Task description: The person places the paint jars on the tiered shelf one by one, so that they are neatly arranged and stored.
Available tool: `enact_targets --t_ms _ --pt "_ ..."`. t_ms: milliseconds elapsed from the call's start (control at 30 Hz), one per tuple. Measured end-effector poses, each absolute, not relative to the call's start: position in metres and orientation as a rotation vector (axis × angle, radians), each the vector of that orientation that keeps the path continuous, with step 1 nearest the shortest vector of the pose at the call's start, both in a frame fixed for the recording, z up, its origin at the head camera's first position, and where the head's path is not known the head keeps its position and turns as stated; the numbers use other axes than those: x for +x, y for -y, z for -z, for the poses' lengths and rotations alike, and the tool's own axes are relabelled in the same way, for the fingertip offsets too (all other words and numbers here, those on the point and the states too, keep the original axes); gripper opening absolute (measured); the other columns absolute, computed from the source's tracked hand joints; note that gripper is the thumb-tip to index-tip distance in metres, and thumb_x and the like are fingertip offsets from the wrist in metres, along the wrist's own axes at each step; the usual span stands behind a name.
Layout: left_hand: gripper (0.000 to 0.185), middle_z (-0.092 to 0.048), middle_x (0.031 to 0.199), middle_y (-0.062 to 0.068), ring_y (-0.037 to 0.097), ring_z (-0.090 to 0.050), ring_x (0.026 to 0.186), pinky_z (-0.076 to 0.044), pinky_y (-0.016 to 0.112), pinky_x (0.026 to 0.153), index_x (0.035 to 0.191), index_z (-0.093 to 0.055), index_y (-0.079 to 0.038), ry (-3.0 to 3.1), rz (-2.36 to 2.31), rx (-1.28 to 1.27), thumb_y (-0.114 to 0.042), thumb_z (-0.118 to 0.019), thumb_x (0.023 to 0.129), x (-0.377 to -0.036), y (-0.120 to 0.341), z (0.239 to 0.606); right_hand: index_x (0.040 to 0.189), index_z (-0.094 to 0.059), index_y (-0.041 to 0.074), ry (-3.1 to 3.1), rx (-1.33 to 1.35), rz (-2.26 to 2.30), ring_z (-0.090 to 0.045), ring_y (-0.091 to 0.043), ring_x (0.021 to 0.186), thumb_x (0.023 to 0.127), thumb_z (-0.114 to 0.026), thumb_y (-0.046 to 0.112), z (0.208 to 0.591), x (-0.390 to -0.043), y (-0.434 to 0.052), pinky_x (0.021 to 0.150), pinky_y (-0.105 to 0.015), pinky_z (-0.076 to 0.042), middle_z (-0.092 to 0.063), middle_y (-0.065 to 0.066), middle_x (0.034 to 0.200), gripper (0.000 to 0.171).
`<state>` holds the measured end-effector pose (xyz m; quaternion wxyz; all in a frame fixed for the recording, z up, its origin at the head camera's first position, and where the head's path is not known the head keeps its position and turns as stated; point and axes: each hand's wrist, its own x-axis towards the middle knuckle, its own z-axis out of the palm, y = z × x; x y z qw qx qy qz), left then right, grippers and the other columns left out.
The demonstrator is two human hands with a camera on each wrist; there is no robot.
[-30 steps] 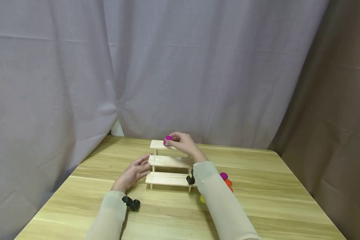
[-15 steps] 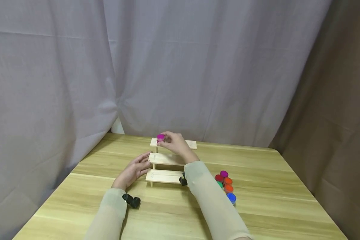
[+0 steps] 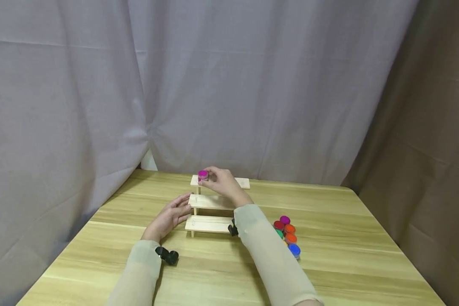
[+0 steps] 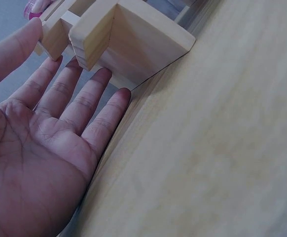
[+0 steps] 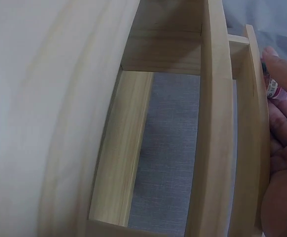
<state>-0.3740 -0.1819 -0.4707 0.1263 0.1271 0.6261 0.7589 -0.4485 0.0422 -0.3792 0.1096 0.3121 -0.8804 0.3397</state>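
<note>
A small three-step wooden shelf (image 3: 214, 202) stands on the table. My right hand (image 3: 218, 180) pinches a little jar with a magenta lid (image 3: 203, 175) at the left end of the top step; the right wrist view shows the jar (image 5: 270, 85) against my fingers beside the top board. My left hand (image 3: 172, 216) lies flat and open on the table, fingertips (image 4: 119, 96) touching the shelf's left end (image 4: 128, 44).
Several small jars with purple, red, green, orange and blue lids (image 3: 287, 233) cluster on the table right of the shelf. Grey curtains hang behind the light wooden table (image 3: 348, 238); a brown one hangs at the right.
My right hand has carried the magenta-lidded jar leftward along the top step to its left end. My left hand has stayed in place.
</note>
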Motion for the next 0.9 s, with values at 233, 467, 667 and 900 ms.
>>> enact_targets --t_ms 233,467,667,900 --pt "0.065 -0.029 0.158 0.011 0.027 -0.044 0.134 -0.031 0.048 0.118 0.153 -0.026 -0.017 -1.813 -2.207 0.378 -0.017 -0.056 0.095 -0.374 0.183 0.472 0.122 -0.062 0.021 2.576 0.93 -1.081 -0.068 -0.017 0.107 0.085 -0.071 0.043 0.38 -0.448 -0.043 0.102 -0.037 -0.051 -0.07 0.0 0.117 0.044" --pt "0.065 -0.026 0.159 0.011 0.028 -0.042 0.136 -0.032 0.047 0.118 0.153 -0.025 -0.018 -1.814 -2.197 0.369 -0.016 -0.055 0.096 -0.371 0.187 0.475 0.134 -0.055 0.018 2.636 0.922 -1.172 -0.064 -0.02 0.115 0.085 -0.068 0.05 0.377 -0.445 -0.045 0.103 -0.038 -0.051 -0.066 -0.002 0.128 0.06" --pt "0.064 -0.027 0.158 0.011 0.027 -0.042 0.135 -0.032 0.047 0.118 0.153 -0.028 -0.019 -1.817 -2.206 0.367 -0.016 -0.056 0.095 -0.371 0.188 0.474 0.137 -0.053 0.018 2.674 0.932 -1.25 -0.061 -0.022 0.12 0.087 -0.067 0.046 0.371 -0.442 -0.053 0.105 -0.04 -0.049 -0.062 -0.005 0.133 0.059" --pt "0.066 -0.028 0.158 0.012 0.022 -0.048 0.13 -0.033 0.047 0.117 0.154 -0.023 -0.015 -1.822 -2.196 0.373 -0.015 -0.055 0.096 -0.372 0.186 0.473 0.136 -0.052 0.021 2.684 0.966 -1.249 -0.059 -0.021 0.122 0.088 -0.066 0.044 0.372 -0.44 -0.069 0.106 -0.04 -0.048 -0.061 -0.003 0.134 0.055"
